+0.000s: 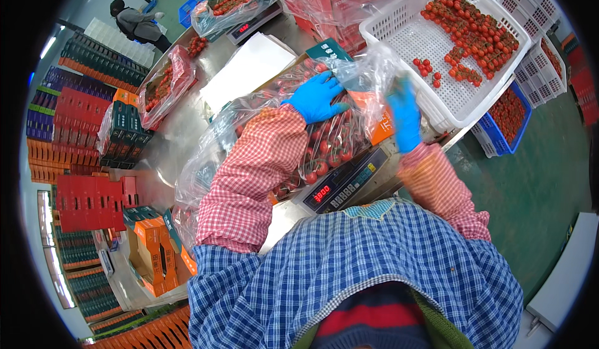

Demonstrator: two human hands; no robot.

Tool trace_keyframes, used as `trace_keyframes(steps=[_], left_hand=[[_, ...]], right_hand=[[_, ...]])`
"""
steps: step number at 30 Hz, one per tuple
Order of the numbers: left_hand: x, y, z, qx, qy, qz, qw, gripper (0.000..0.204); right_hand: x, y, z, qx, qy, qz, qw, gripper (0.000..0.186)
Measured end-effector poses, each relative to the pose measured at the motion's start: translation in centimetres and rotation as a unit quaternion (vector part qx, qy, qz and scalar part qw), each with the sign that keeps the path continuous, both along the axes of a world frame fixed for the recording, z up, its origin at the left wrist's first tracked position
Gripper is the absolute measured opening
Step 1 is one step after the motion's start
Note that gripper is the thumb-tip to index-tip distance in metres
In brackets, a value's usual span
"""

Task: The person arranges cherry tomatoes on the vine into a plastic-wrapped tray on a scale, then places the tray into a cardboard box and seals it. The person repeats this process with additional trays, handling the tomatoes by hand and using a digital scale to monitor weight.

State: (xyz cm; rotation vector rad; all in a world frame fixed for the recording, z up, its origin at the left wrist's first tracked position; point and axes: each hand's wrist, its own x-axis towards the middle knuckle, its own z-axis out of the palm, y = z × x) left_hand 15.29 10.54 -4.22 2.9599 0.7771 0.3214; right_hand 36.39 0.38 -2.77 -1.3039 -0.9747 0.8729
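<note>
My left hand [315, 99], in a blue glove, lies with fingers spread on clear plastic film over cherry tomatoes [324, 146]. The tomatoes fill a box with an orange end flap [372, 115] and a dark green flap [329, 51]. Under the box is a digital scale [343, 180] with a lit red display. My right hand [405, 117], also gloved in blue, is at the right end of the box beside the bunched plastic film [373, 68]. Its fingers are smeared by motion, so I cannot tell whether they grip the film.
A white crate [412, 37] of vine tomatoes stands at the right, above a blue crate [508, 118]. White paper [253, 68] lies beyond my left arm. An open orange carton [153, 255] and stacked red boxes [90, 202] are left. A person [140, 24] stands far left.
</note>
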Motion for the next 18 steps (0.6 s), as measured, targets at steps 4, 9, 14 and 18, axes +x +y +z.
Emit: trace_keyframes(steps=[4, 9, 14, 18], left_hand=[[0.6, 0.1, -3.9, -0.269, -0.197, 0.08, 0.939, 0.059], [-1.1, 0.2, -5.6, -0.204, -0.292, 0.046, 0.933, 0.054], [-0.8, 0.3, -2.3, -0.136, -0.46, 0.135, 0.867, 0.051], [-0.1, 0.3, -0.5, -0.189, -0.395, 0.046, 0.898, 0.046]], right_hand=[[-7.8, -1.9, 0.0, 0.089, -0.441, 0.245, 0.859, 0.072], [-8.4, -0.4, 1.8, -0.018, -0.256, 0.216, 0.942, 0.073], [-7.8, 2.0, 0.3, 0.004, -0.287, 0.167, 0.943, 0.064], [-8.9, 2.8, -1.4, -0.09, -0.273, 0.165, 0.943, 0.059]])
